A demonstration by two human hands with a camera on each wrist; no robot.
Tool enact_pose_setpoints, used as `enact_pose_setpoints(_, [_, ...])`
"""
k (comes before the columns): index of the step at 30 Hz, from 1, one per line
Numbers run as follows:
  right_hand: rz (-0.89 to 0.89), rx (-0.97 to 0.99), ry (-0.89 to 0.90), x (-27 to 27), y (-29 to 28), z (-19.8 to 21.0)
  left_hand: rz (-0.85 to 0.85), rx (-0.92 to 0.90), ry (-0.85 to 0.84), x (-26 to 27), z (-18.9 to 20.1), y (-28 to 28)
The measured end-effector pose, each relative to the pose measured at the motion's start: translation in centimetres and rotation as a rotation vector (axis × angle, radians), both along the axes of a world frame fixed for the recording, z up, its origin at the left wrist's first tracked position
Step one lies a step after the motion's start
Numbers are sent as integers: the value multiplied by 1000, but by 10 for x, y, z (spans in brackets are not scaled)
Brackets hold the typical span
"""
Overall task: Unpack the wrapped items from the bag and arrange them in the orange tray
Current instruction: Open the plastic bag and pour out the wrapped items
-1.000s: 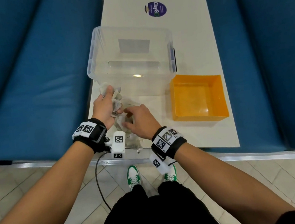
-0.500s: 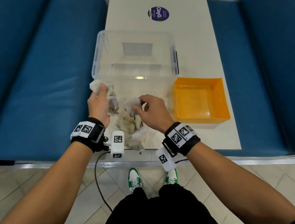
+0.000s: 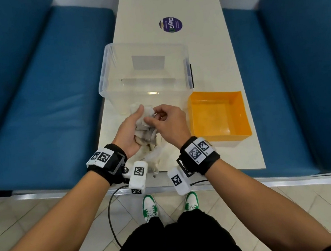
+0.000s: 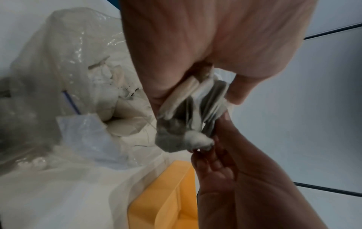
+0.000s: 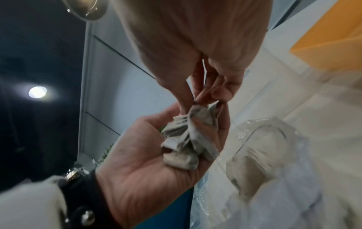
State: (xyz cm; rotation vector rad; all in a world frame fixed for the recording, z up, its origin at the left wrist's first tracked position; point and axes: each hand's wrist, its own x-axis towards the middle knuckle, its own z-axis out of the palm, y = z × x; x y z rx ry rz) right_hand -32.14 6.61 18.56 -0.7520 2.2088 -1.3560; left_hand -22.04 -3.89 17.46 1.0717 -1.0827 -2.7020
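Observation:
My left hand (image 3: 132,127) cups a bunch of small white wrapped packets (image 3: 142,123) above the table, fingers curled round them. My right hand (image 3: 159,118) pinches one packet (image 5: 197,114) at the top of that bunch between thumb and fingertips. In the left wrist view the packets (image 4: 188,122) fan out of the left palm. A clear plastic bag (image 3: 154,157) with more packets inside lies on the table under both wrists. The orange tray (image 3: 239,114) stands to the right with nothing visible inside it.
A clear plastic storage bin (image 3: 144,74) stands just beyond the hands, touching the tray's far left corner. The narrow white table (image 3: 202,38) carries a purple round sticker (image 3: 170,24) farther back. Blue cushioned benches (image 3: 32,89) flank both sides.
Both hands have come together above the bag. The left hand now holds a bunch of packets, and the right hand has moved left to pinch one from it.

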Motion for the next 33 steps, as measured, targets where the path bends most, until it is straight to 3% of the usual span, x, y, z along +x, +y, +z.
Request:
enact_pose_setpoints(4, [21, -4, -92, -7, 15, 1, 105, -152, -29, -1, 4, 11])
enact_pose_setpoints(8, [24, 4, -113, -15, 25, 2, 108, -310, -25, -1, 10, 21])
enact_pose_setpoints(22, [14, -238, -488, -51, 50, 25, 107, -391, 78, -10, 8, 36])
enact_pose_setpoints(27, [36, -260, -380, -64, 53, 31, 114, -384, 81, -17, 9, 38])
enact_pose_setpoints(33, [182, 24, -48, -66, 48, 25, 126, -376, 111, -18, 11, 38])
